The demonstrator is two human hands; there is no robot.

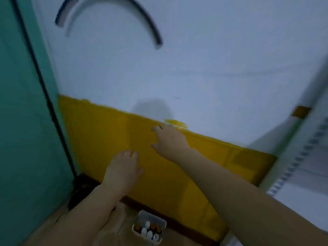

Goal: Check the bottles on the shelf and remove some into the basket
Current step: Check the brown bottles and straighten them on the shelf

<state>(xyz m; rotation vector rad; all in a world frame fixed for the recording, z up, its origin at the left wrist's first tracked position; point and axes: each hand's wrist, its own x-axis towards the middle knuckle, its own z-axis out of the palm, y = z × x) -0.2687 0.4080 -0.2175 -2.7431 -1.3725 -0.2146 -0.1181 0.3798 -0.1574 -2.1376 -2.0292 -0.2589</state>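
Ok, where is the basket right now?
Head view, bottom centre: the basket sits on the floor by the foot of the yellow wall band, between the left forearm and right forearm, small bottles inside.

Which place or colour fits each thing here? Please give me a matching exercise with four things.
1. basket
2. left hand
3. right hand
4. side panel

A. teal
B. higher, at the top edge of the yellow band
C. bottom of view, holding bottles
D. lower, before the yellow band

Pairs: 1-C, 2-D, 3-B, 4-A
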